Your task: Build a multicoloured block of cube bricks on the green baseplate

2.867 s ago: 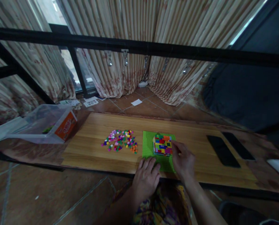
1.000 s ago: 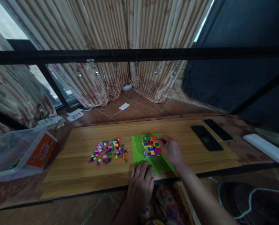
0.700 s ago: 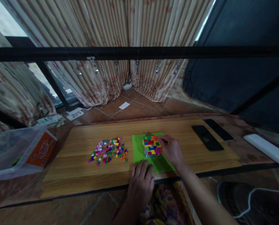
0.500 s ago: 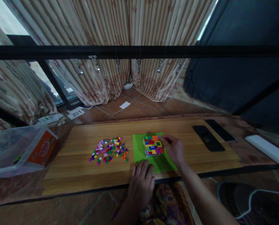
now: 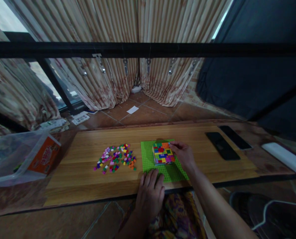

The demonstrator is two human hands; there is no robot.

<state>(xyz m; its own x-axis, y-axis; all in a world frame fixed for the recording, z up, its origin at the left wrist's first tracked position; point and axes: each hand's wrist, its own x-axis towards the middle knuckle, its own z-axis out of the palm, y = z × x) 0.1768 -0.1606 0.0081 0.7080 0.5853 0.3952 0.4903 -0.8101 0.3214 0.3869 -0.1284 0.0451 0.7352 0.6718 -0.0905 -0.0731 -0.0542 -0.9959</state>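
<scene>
A block of many-coloured toy bricks (image 5: pixel 163 153) stands on the green baseplate (image 5: pixel 146 154), rising several layers, with orange bricks at its far right corner. My right hand (image 5: pixel 185 155) is at that corner, thumb and fingertips pinched together at the bricks' edge. Whatever lies between the fingertips is too small to make out. My left hand (image 5: pixel 150 189) lies with fingers stretched out over the near left edge of the baseplate and the table's front. Left of the plate, loose small bricks (image 5: pixel 116 157) in pink, purple, green, orange and other colours are spread on the wooden board (image 5: pixel 88 186).
Two black phone-like slabs (image 5: pixel 222 146) (image 5: pixel 234 137) lie at the right, with a white oblong device (image 5: pixel 284 158) beyond them. A clear plastic box (image 5: pixel 16 156) with an orange label stands at the far left. A black bar (image 5: pixel 148 49) crosses behind the table.
The view has swung rightward since the first frame. My right hand drew slightly off the bricks' right side, then came back to the far right corner. My left hand stays on the baseplate's edge.
</scene>
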